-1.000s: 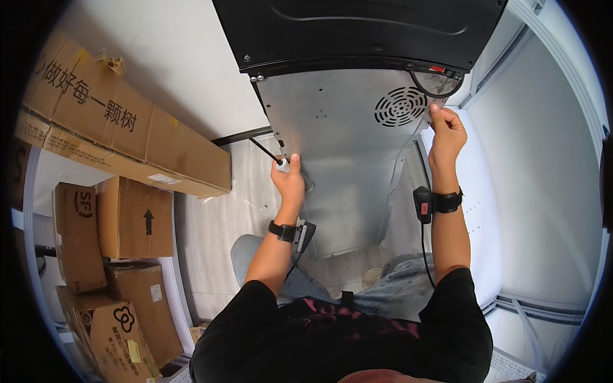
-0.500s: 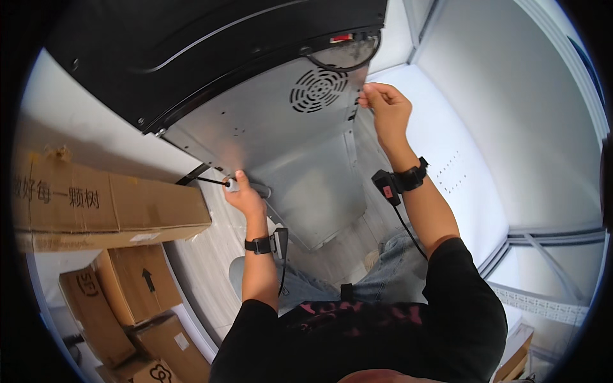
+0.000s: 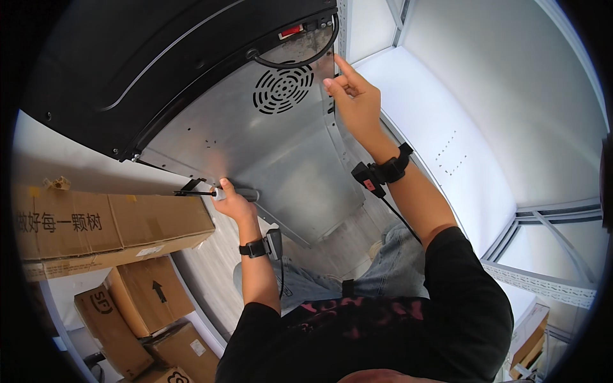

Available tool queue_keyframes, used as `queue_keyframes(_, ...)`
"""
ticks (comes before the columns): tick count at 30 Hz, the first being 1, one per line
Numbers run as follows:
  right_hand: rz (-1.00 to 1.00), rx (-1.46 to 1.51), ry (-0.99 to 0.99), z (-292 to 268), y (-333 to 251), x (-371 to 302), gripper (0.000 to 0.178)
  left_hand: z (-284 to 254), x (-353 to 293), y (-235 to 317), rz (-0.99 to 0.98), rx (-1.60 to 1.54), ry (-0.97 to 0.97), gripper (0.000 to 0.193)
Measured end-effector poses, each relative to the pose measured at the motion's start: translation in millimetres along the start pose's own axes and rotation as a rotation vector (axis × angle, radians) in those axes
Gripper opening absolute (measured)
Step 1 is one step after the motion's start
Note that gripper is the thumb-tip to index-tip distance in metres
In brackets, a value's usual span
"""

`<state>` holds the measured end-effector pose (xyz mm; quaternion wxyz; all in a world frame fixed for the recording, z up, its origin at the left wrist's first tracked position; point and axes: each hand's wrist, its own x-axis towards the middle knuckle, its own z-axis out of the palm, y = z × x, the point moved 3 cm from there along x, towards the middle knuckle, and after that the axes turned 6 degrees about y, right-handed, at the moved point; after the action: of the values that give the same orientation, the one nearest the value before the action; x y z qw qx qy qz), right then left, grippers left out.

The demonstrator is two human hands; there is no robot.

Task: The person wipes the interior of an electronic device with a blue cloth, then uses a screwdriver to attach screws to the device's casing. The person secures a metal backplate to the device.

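Note:
A black-bodied appliance (image 3: 166, 70) with a bare metal panel (image 3: 236, 150) stands before me. My left hand (image 3: 235, 205) is closed around the pale grey handle of a screwdriver (image 3: 249, 194) at the panel's left edge. The screwdriver's dark shaft points left, next to a black bracket (image 3: 193, 183). At the panel's right edge is my right hand (image 3: 359, 105), its index finger stretched up to the edge and its thumb apart. Nothing shows between these fingers. Near them are a round slotted vent (image 3: 284, 87), a black cable (image 3: 297, 65) and a red switch (image 3: 291, 31).
A long cardboard box (image 3: 153, 223) lies at the left, close to my left hand. Below it are several more cartons (image 3: 150, 297). A white ledge (image 3: 434, 121) with small holes runs along the right side. My knees (image 3: 377, 274) are under the panel.
My right hand has moved up along the panel's edge, its index finger now stretched out. The appliance sits further left in view. The screwdriver stays in my left hand, its shaft now nearly level.

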<state>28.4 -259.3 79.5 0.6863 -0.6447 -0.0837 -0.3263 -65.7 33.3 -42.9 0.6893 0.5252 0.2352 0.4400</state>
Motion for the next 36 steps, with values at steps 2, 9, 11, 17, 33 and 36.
queue_keyframes(2,-0.084,-0.053,0.029,1,3,0,0.046,0,0,-1,-0.009,0.000,-0.008,0.016)
queue_keyframes(9,-0.329,-0.242,0.051,6,-4,-4,0.050,-4,6,-6,0.037,-0.033,-0.053,0.015)
queue_keyframes(11,-0.363,-0.295,0.047,6,-7,-2,0.050,-4,4,-7,0.034,-0.025,-0.045,0.016)
queue_keyframes(17,-0.378,-0.418,0.048,8,-14,-3,0.050,-1,0,-3,0.042,-0.044,-0.045,0.020)
queue_keyframes(33,-0.382,-0.423,0.044,13,-18,-4,0.053,1,-1,3,0.057,-0.056,-0.056,0.021)
queue_keyframes(36,-0.311,-0.410,0.035,12,-20,-2,0.049,1,1,1,0.042,-0.065,-0.059,0.021)
